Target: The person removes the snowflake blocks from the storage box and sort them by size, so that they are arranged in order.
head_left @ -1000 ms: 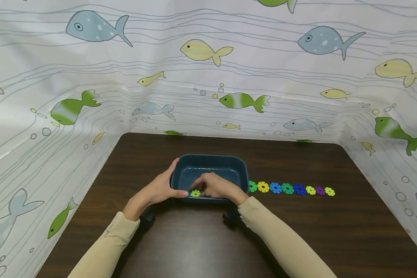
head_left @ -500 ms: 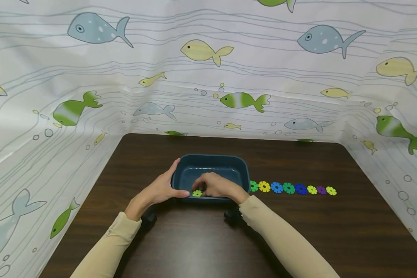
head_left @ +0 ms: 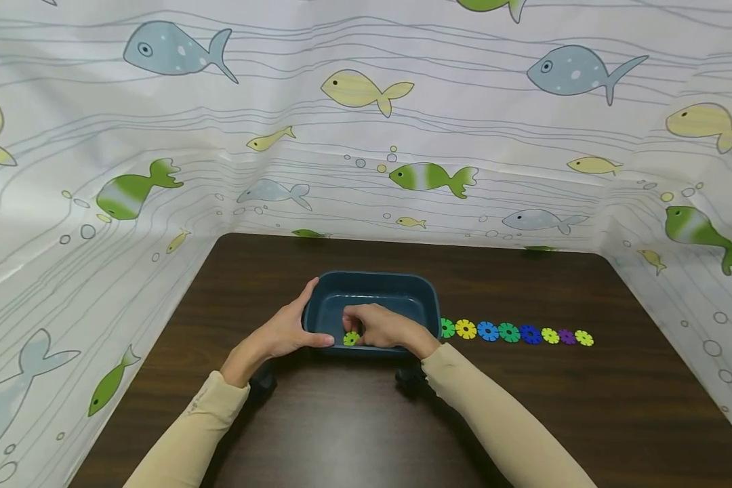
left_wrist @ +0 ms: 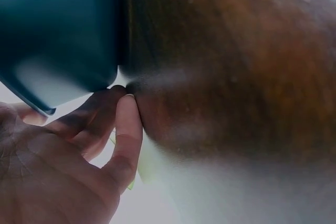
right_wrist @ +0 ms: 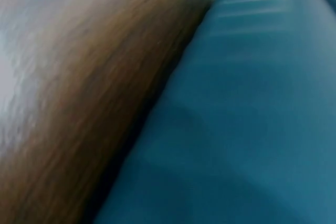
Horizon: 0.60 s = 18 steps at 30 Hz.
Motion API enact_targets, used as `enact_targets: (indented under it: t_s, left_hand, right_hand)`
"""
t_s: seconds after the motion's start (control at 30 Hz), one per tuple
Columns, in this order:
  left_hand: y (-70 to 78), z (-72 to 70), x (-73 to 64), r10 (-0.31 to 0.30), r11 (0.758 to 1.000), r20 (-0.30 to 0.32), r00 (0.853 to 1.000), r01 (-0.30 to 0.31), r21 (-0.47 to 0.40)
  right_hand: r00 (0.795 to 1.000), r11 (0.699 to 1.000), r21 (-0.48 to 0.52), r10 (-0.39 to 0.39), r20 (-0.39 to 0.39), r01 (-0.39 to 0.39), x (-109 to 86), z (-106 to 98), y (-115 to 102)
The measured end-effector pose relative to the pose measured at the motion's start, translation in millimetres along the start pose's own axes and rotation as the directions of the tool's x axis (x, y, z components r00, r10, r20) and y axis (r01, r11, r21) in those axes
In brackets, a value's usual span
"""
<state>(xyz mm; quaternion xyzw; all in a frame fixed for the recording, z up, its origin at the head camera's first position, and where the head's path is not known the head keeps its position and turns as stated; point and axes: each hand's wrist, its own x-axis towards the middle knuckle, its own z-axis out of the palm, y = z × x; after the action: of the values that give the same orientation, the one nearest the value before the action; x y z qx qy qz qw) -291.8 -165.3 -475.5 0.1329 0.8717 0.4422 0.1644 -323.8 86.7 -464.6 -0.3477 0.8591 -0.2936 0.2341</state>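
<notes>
A dark blue rectangular dish sits on the table in the head view. My left hand grips its left end, thumb along the near rim and fingers round the side. In the left wrist view, fingertips show beside the dish's outer wall. My right hand reaches inside, fingers bent, and pinches a small yellow-green notched disc by the near wall. The fingertips are partly hidden. Only the dish's outer wall and table appear in the right wrist view, not the hand.
To the right of the dish runs a row of several notched discs, among them yellow, light blue, dark blue and purple. The dark wood table is enclosed by a fish-print curtain.
My right fingers have drawn in more closely on the yellow-green disc, which has shifted slightly right and tilted. The left hand keeps its hold on the dish. The view has shifted slightly.
</notes>
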Motion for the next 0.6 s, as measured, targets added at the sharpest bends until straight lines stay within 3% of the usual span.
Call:
enact_targets:
  t_s: [0.3,0.6]
  left_hand:
    - [-1.4,-0.8,-0.7,0.001,1.0,-0.004,1.0,-0.001,0.006]
    - [-1.6,-0.7,-1.3,-0.01,1.0,-0.009,1.0,0.01,0.011]
  right_hand:
    - [0.998,0.997,-0.047,-0.056,0.03,0.057,-4.6,-5.2,2.6]
    - [0.997,0.998,-0.038,-0.057,0.046,0.059,-8.2,-7.1,1.1]
